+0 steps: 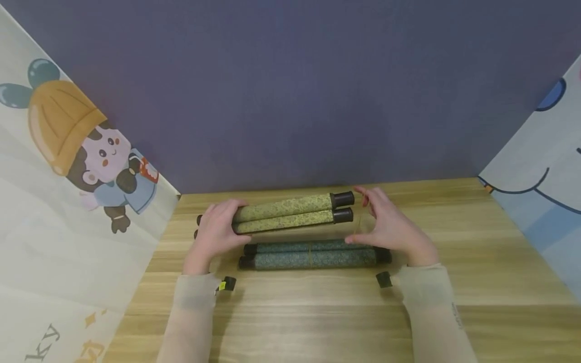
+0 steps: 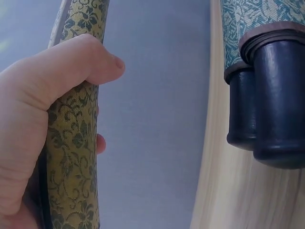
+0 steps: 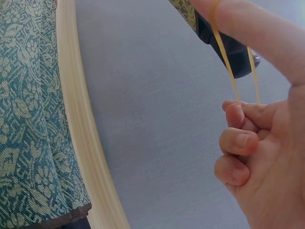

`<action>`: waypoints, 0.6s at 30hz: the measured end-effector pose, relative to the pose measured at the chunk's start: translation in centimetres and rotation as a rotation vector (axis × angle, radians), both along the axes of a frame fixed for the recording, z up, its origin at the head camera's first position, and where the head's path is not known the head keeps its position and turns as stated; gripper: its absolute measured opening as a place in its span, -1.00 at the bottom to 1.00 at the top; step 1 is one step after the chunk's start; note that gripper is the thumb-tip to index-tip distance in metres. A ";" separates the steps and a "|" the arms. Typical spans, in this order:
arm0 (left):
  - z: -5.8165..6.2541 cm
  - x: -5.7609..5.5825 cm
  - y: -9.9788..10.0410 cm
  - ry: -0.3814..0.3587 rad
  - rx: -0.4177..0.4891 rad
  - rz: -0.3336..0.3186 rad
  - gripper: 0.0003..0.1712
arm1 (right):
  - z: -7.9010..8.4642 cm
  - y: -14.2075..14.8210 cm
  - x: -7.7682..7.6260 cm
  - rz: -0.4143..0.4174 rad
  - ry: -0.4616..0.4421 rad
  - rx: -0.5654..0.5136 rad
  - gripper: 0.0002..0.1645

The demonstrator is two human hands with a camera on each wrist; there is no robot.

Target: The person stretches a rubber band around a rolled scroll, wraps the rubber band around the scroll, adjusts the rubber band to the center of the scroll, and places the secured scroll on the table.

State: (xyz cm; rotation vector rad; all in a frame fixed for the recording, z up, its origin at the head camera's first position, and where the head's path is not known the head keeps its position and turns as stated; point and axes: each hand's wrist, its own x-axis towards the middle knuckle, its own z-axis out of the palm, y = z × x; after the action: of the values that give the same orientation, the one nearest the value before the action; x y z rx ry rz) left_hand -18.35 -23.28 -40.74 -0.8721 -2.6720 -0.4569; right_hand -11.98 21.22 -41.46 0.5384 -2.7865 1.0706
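My left hand (image 1: 220, 227) grips a pair of yellow-green floral hanging scrolls (image 1: 286, 207) near their left end, thumb across the near side. Their black end knobs (image 1: 342, 206) point right, towards my right hand (image 1: 386, 224). A thin yellow rubber band (image 3: 227, 59) is stretched between the thumb and curled fingers of that right hand, beside the knobs in the right wrist view. Just in front lies a pair of teal patterned scrolls (image 1: 317, 259), side by side with a thin band round their middle. The right thumb is above these teal scrolls in the head view.
The wood-grain tabletop (image 1: 308, 322) extends to a dark blue-grey panel (image 1: 290, 101) at the back. White printed cloths stand at both sides, the left one with a cartoon figure (image 1: 109, 146). Small black wrist devices (image 1: 384, 280) sit by the cuffs.
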 end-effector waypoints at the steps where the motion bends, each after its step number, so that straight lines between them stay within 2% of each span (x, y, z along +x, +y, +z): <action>1: 0.0 0.0 0.0 -0.005 -0.002 0.004 0.05 | 0.0 0.0 0.0 0.001 -0.002 -0.001 0.62; 7: 0.1 -0.4 0.1 -0.018 -0.005 0.018 0.03 | -0.1 0.2 -0.3 -0.005 -0.003 0.002 0.59; 18: -0.6 -1.0 0.5 -0.029 -0.043 0.036 0.02 | 0.0 0.2 -1.0 0.027 -0.023 0.001 0.63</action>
State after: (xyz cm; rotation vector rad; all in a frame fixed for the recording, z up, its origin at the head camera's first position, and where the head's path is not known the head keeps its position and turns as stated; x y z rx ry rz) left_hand -19.34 -22.73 -41.32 -0.8345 -2.7287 -0.4084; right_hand -12.95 21.37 -41.45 0.5684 -2.8074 1.0876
